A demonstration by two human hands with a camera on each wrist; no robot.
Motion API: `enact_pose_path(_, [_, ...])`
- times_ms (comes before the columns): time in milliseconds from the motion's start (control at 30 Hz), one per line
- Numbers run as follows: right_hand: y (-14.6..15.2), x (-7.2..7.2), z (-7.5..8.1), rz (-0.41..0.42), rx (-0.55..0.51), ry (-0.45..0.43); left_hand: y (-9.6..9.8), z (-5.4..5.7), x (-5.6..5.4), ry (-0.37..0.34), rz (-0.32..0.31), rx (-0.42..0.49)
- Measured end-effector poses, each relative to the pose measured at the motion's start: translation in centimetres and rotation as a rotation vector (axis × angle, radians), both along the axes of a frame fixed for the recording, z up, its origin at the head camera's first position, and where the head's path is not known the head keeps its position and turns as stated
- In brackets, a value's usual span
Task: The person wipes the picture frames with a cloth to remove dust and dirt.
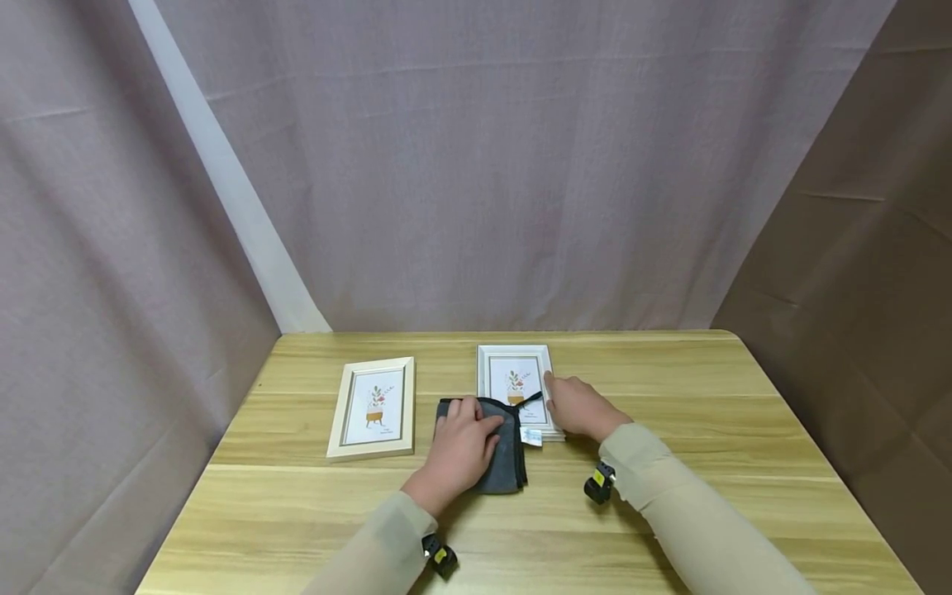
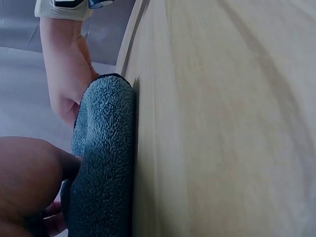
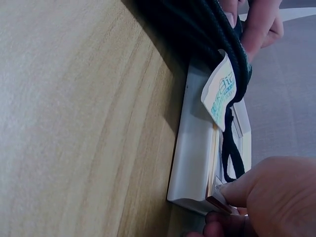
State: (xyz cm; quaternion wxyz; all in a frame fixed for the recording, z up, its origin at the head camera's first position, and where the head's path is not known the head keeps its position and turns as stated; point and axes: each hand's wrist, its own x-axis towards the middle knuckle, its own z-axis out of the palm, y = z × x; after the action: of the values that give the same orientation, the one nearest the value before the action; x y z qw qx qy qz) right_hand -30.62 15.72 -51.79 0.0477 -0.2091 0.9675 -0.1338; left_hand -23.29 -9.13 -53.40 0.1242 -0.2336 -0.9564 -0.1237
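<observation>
A folded dark grey towel (image 1: 500,467) with black edging, a hanging loop and a white tag (image 3: 220,94) partly covers the lower part of a white picture frame (image 1: 513,352). My left hand (image 1: 463,446) lies over the towel and grips it with bent fingers; the thumb sinks into its pile in the left wrist view. At the frame's right edge, my right hand (image 1: 583,406) holds the side, its thumb on top and other fingers lower down, partly hidden. Layered edges show along the frame's side; I cannot tell whether several pieces are stacked.
To the left, a cream picture frame (image 1: 407,413) with a similar plant picture lies flat on the wooden table (image 1: 297,512). Grey curtains (image 1: 476,165) hang behind the table's far edge, and a brown one (image 1: 878,248) hangs at the right.
</observation>
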Motion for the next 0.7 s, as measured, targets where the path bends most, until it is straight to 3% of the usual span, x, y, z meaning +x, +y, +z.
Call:
enact_pose_path(467, [0.1, -0.4, -0.3, -0.015, -0.024, -0.028, 1.6, -0.4, -0.1, -0.006, 0.011, -0.05])
enact_pose_path(700, [0.5, -0.4, 0.0, -0.053, -0.115, -0.094, 2.5, -0.6, -0.2, 0.006, 0.01, -0.074])
